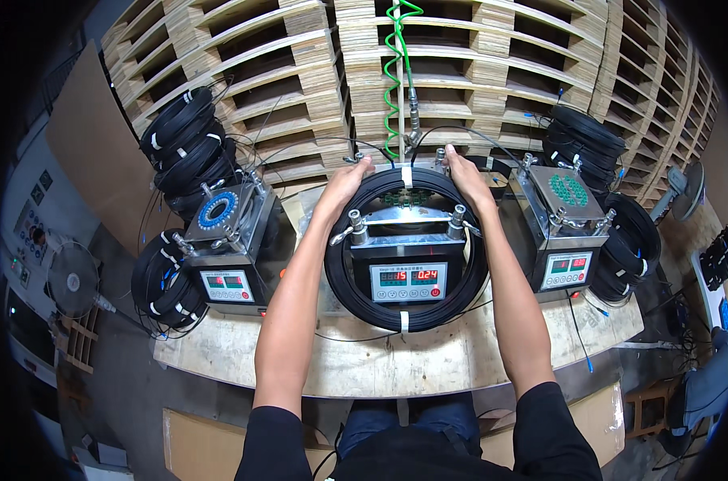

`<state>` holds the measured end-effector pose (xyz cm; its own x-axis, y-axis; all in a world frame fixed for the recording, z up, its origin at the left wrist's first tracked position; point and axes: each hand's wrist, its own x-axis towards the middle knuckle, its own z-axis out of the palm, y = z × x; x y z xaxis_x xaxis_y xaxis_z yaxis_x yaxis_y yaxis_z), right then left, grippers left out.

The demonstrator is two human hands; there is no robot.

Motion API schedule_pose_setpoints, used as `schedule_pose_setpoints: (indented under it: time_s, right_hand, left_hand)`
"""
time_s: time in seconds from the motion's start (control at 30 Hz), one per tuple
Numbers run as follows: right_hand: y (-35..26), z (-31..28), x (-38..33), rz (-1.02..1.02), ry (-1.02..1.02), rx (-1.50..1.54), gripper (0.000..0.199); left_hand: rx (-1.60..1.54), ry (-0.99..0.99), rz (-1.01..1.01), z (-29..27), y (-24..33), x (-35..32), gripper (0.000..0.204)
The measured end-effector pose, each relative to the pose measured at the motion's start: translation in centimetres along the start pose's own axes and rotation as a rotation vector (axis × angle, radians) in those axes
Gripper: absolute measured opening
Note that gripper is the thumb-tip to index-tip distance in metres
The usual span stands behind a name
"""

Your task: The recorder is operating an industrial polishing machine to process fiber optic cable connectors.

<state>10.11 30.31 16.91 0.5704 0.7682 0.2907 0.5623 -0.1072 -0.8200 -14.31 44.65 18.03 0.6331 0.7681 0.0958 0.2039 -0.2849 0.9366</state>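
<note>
Here we are at the central machine (410, 233), a boxy metal unit standing in the middle of the pale wooden surface (356, 369), and both arms are stretched forward past its sides. The left hand (345, 189) is at the far left corner, beside the rear left knob (360, 159), its thumb up and its fingers mostly out of sight; the right hand (470, 183) mirrors it beside the rear right knob (441, 158). Both look partly curled, but whether either grips its knob I can't tell from here.

And framing the machine's front, the black cable coil (336, 260)! It rings the display panel (408, 282) and two front knobs, with a white tie (406, 177) at the top and another at the bottom; what bears its weight isn't clear. I'd call it moderately heavy, springy rather than floppy, fairly tough along the bundle, but delicate where thin strands lead off. The sound hold is one hand each side, around the whole bundle, never by a loose strand.

Those knobs look hard, smooth and firmly mounted, best taken between thumb and fingers around the head. The machine itself seems heavy and rigid, the sort that sits put.
</note>
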Motion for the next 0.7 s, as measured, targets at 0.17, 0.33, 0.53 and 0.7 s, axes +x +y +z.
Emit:
schedule_pose_setpoints:
  time_s: [0.17, 0.33, 0.53, 0.7]
  right_hand:
    - [-0.3, -0.2, -0.4, 0.059, 0.003, -0.044, 0.082]
    - [-0.2, -0.3, -0.2, 0.033, -0.035, 0.032, 0.085]
    - [-0.4, -0.5, -0.2, 0.034, -0.015, 0.05, 0.084]
    - [-1.8, -0.6, -1.2, 0.061, -0.021, 0.037, 0.088]
  left_hand:
    - [-0.024, 0.083, 0.021, 0.4, 0.6, -0.7, 0.067]
    - [0.032, 0.113, 0.004, 0.4, 1.3, -1.2, 0.067]
    - [0.017, 0.096, 0.019, 0.8, 1.5, -1.3, 0.066]
    - [0.013, 0.09, 0.06, 0.5, 1.4, -1.3, 0.069]
